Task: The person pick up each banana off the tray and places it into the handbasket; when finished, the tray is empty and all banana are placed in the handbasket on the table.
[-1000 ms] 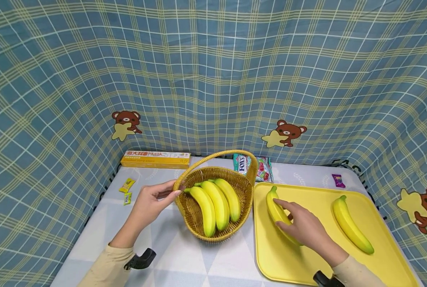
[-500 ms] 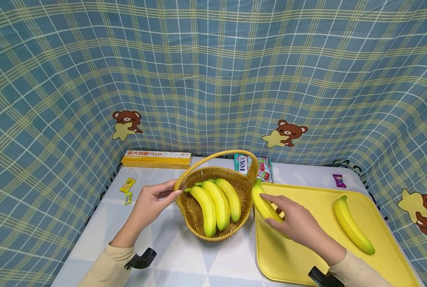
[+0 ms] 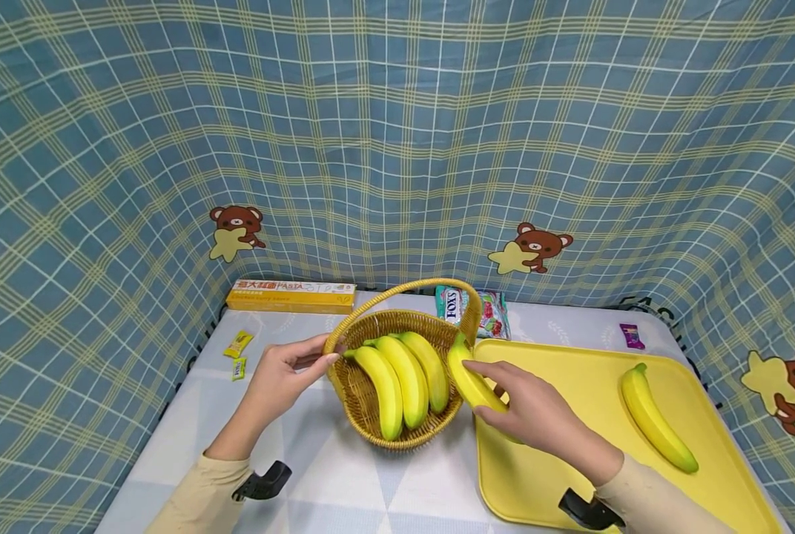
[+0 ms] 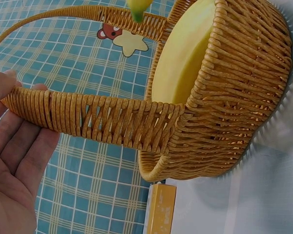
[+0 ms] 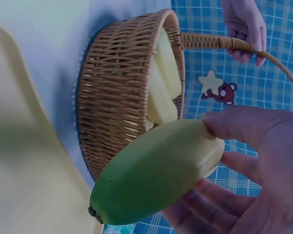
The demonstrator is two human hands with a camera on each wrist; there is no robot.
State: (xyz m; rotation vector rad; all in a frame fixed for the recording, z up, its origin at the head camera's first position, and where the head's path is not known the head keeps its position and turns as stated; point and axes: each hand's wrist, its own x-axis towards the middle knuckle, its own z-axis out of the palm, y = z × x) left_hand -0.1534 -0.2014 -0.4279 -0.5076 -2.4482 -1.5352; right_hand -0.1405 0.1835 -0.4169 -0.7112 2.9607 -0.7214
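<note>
A woven wicker basket (image 3: 371,437) stands mid-table with three bananas (image 3: 407,374) lying side by side in it. My left hand (image 3: 295,373) grips the left side of the basket's arched handle (image 4: 102,117), thumb on one face and fingers behind it. My right hand (image 3: 531,404) pinches a fourth-looking separate banana (image 3: 474,382) between thumb and fingers, raised at the basket's right rim, its stem end overlapping the handle base in the head view. In the right wrist view that banana (image 5: 156,170) tilts beside the basket wall, its green tip toward the tray.
A yellow tray (image 3: 531,489) lies to the right, bearing another banana (image 3: 658,419). Along the back are a pasta box (image 3: 291,297) and a FOX'S candy bag (image 3: 494,315). Small wrapped candies (image 3: 238,345) lie at left, and a purple one (image 3: 632,336) behind the tray.
My right hand has lifted the banana off the tray and carried it left to the basket's rim. My left hand stays on the handle, and the basket has not moved.
</note>
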